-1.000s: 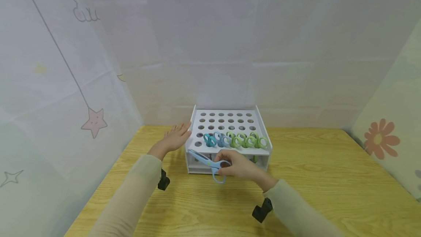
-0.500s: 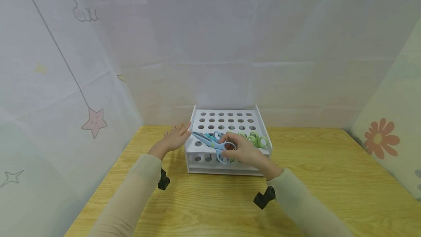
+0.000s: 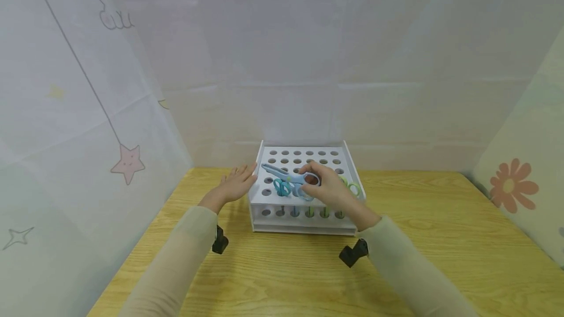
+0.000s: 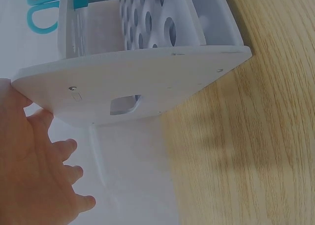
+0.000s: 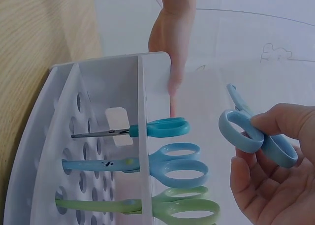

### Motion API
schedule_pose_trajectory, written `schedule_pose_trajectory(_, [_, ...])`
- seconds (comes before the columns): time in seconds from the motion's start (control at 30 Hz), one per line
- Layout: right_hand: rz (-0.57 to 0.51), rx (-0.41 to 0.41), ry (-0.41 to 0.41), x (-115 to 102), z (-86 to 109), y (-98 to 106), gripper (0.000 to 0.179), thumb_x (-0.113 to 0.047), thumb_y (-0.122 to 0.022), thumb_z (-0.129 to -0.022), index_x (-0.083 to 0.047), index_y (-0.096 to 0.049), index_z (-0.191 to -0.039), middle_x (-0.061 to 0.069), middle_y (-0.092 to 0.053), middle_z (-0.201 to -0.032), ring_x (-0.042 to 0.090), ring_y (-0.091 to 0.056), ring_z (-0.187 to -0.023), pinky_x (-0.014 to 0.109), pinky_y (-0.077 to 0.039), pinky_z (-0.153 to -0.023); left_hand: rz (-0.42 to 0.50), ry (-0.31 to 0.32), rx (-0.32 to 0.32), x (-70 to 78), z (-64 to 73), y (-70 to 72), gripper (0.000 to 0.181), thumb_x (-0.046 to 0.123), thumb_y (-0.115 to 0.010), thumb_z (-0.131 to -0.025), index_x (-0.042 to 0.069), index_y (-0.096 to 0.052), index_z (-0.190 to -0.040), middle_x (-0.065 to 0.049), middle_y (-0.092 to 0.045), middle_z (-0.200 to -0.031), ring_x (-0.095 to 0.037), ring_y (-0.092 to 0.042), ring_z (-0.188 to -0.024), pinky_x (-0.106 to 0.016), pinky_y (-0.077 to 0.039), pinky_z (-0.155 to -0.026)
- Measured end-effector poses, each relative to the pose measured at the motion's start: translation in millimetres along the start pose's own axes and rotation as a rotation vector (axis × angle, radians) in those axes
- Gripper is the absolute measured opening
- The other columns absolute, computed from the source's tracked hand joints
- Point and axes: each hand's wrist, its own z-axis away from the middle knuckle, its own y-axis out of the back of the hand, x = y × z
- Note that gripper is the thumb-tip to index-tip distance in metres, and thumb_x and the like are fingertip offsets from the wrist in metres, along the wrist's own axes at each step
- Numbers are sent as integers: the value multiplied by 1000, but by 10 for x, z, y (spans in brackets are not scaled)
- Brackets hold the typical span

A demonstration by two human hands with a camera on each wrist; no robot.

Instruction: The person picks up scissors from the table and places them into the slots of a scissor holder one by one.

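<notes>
My right hand (image 3: 328, 187) pinches light blue scissors (image 5: 241, 131) by the handles, above the white rack (image 3: 308, 200); in the head view their blade points left. My left hand (image 3: 235, 183) touches the rack's left side panel with fingers extended. In the right wrist view, teal scissors (image 5: 167, 128), another light blue pair (image 5: 179, 173) and a green pair (image 5: 192, 210) stand in the rack's holes, handles up out of the top board. More green scissors (image 3: 354, 189) are partly hidden behind my right hand in the head view.
The rack stands on a wooden table (image 3: 282, 268) near a pale cloth backdrop (image 3: 282, 62). Several rows of round holes cover its top board, and a lower board has matching holes. Each wrist carries a small black camera (image 3: 352, 253).
My right hand has lifted the light blue scissors up and away, from in front of the rack to over its top. The blade still points left. My left hand has stayed put.
</notes>
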Motion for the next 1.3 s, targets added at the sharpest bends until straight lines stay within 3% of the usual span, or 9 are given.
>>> schedule_pose_trajectory(0.17, [-3,11,-32,-14,-17,14,23,-7,-62,-85,-9,-57,-107,6,-52,-82,18,-43,-66,29,-37,-55,4,7,-3,10,7,-3,57,42,-20,-100,18,-9,-150,-16,-4,-152,-41,5,-135,-62,5,-100])
schedule_pose_trajectory(0.53, [82,43,24,-37,-61,36,26,-6,-63,-84,-4,-57,-109,6,-56,-88,18,-47,-72,31,-39,-58,7,8,-12,-8,-1,-2,57,43,-21,-100,19,-8,-150,-16,-4,-152,-41,5,-135,-62,5,-100])
schedule_pose_trajectory(0.83, [74,55,36,-68,-139,65,28,-3,-62,-84,-5,-56,-111,7,-57,-90,19,-50,-75,31,-41,-59,0,9,-10,0,-9,3,56,43,-21,-100,20,-8,-150,-16,-5,-152,-41,4,-135,-62,4,-101])
schedule_pose_trajectory(1.3, [86,75,-4,-119,-234,49,31,-5,-61,-84,-5,-55,-114,7,-57,-92,19,-51,-72,29,-41,-54,1,12,-7,-13,-16,-7,57,44,-21,-99,19,-9,-150,-16,-5,-152,-41,4,-135,-62,4,-101])
